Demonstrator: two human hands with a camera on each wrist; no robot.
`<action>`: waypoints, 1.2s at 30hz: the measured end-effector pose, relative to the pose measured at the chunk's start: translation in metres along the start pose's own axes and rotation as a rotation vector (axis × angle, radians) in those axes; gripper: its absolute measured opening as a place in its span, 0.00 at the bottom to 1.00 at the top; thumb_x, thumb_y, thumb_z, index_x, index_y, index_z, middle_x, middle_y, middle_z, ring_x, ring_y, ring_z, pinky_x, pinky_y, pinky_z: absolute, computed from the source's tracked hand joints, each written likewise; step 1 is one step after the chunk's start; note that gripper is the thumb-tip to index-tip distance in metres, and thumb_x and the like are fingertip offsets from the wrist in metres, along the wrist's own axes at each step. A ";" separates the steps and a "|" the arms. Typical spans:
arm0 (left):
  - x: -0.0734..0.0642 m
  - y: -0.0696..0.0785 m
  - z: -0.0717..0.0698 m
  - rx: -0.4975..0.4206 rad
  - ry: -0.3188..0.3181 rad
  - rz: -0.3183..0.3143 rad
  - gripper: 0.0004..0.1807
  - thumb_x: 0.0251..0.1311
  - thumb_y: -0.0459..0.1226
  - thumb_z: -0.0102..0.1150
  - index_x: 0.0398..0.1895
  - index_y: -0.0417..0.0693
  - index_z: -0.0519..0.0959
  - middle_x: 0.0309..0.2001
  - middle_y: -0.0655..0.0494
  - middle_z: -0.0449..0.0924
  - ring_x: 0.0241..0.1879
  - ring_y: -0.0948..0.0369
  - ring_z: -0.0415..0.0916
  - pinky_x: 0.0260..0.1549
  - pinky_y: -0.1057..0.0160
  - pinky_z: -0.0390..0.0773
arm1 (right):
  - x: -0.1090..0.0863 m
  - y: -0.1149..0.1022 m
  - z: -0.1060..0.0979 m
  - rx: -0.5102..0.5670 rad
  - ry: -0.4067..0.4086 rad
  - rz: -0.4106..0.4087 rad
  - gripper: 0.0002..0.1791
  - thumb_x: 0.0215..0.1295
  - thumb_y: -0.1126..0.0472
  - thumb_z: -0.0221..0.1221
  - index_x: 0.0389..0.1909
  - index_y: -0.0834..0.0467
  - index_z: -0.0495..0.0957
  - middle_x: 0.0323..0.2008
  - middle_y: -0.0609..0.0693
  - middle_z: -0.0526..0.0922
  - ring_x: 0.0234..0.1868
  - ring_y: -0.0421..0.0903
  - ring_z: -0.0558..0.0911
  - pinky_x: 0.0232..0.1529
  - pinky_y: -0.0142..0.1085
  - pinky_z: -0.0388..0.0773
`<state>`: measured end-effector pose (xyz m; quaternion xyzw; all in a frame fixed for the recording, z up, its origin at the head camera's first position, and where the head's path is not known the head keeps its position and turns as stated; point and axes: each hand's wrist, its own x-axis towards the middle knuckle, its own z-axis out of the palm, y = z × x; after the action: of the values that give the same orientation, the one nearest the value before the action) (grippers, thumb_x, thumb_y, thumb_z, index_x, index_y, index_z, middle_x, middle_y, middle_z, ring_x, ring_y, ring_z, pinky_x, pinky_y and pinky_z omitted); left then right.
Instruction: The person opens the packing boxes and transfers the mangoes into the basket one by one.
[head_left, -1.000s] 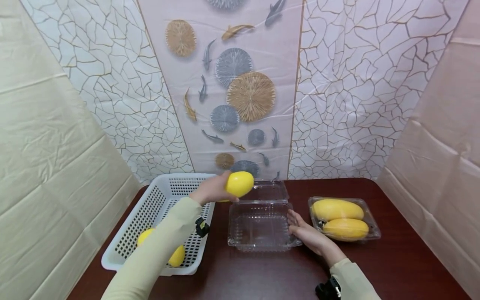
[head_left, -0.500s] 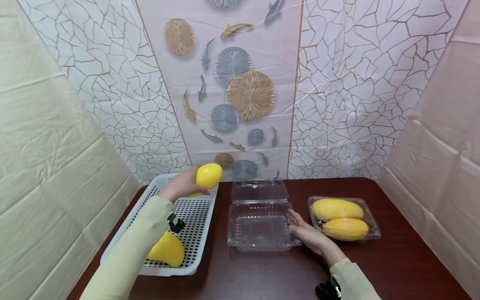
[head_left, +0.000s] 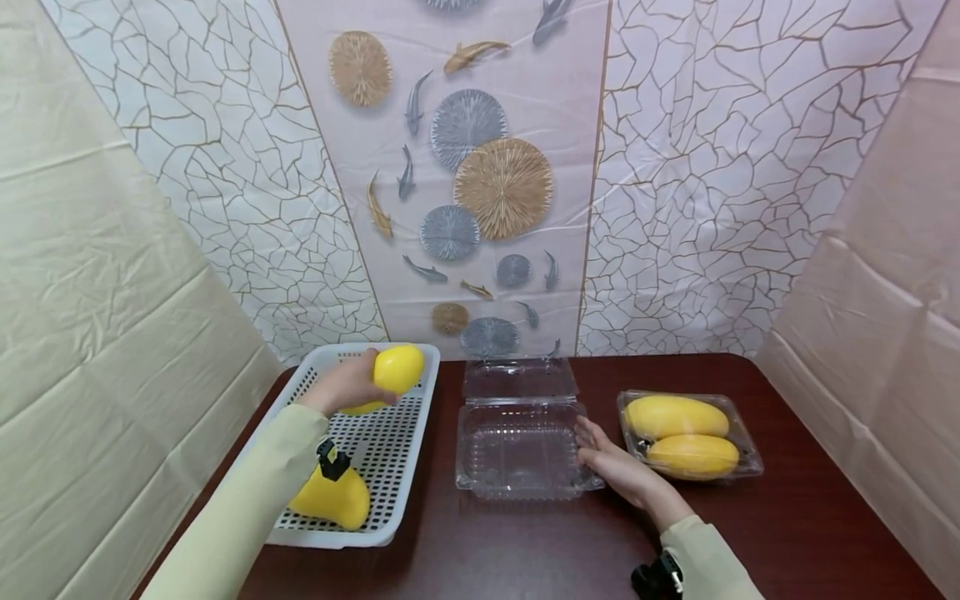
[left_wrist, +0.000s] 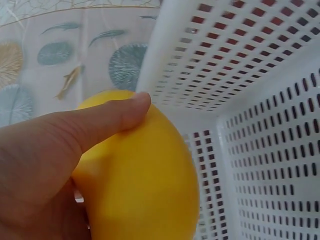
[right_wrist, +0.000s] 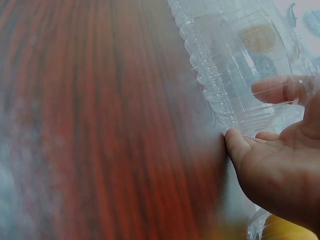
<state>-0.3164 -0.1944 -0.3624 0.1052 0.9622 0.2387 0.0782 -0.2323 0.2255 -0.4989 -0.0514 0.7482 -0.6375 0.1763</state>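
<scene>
A yellow mango (head_left: 399,369) is in my left hand (head_left: 347,385), over the far part of the white plastic basket (head_left: 429,367). In the left wrist view the thumb lies across the mango (left_wrist: 145,175), and the other fingers are mostly hidden behind it. Another mango (head_left: 341,500) lies in the near end of the basket, partly covered by my forearm. My right hand (head_left: 611,462) touches the right side of a clear plastic clamshell box (head_left: 517,450), its fingers fairly straight at the wall. The box stands with its lid (head_left: 517,379) laid back, nothing inside.
At the right stands a closed clear box (head_left: 750,467) with two mangoes (head_left: 678,417) in it. All sits on a dark red-brown table (head_left: 480,550). A patterned backdrop (head_left: 502,187) rises behind the table, with beige cloth at both sides.
My left hand has carried the mango leftward from above the clamshell box to over the basket, lowering slightly at the end. The right hand and the box have stayed in place.
</scene>
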 end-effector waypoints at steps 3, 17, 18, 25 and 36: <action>0.000 -0.003 0.006 0.004 -0.015 -0.018 0.46 0.52 0.48 0.76 0.71 0.43 0.63 0.52 0.47 0.79 0.47 0.51 0.77 0.51 0.45 0.76 | 0.000 -0.001 0.000 0.002 0.005 -0.003 0.47 0.68 0.70 0.49 0.79 0.65 0.30 0.78 0.69 0.35 0.78 0.65 0.37 0.74 0.60 0.41; -0.008 -0.025 0.023 0.047 -0.065 -0.064 0.53 0.49 0.47 0.78 0.74 0.38 0.59 0.54 0.43 0.79 0.49 0.49 0.78 0.52 0.41 0.76 | -0.001 -0.002 0.001 -0.003 0.012 0.015 0.47 0.67 0.70 0.49 0.79 0.65 0.30 0.78 0.69 0.36 0.78 0.65 0.38 0.74 0.60 0.41; -0.009 -0.028 0.023 0.048 -0.065 -0.059 0.53 0.49 0.47 0.78 0.74 0.38 0.59 0.54 0.43 0.79 0.49 0.48 0.78 0.52 0.40 0.76 | -0.001 -0.002 0.001 -0.003 0.012 0.015 0.47 0.67 0.70 0.49 0.79 0.65 0.30 0.78 0.69 0.36 0.78 0.65 0.38 0.74 0.60 0.41; -0.014 -0.049 0.024 0.043 -0.050 -0.082 0.52 0.47 0.43 0.79 0.73 0.35 0.60 0.56 0.41 0.78 0.53 0.45 0.76 0.54 0.37 0.73 | -0.001 -0.002 0.001 0.003 0.013 0.005 0.47 0.67 0.70 0.49 0.79 0.65 0.31 0.78 0.69 0.36 0.78 0.65 0.37 0.74 0.59 0.41; -0.027 -0.067 0.022 0.113 -0.036 -0.108 0.56 0.50 0.45 0.77 0.73 0.26 0.55 0.58 0.30 0.75 0.52 0.41 0.76 0.53 0.37 0.74 | 0.000 0.000 0.000 0.008 0.019 0.004 0.48 0.66 0.70 0.50 0.79 0.65 0.31 0.78 0.69 0.37 0.78 0.65 0.38 0.74 0.60 0.41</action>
<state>-0.2974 -0.2493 -0.4112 0.0617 0.9768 0.1776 0.1024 -0.2327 0.2255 -0.4990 -0.0430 0.7474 -0.6407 0.1705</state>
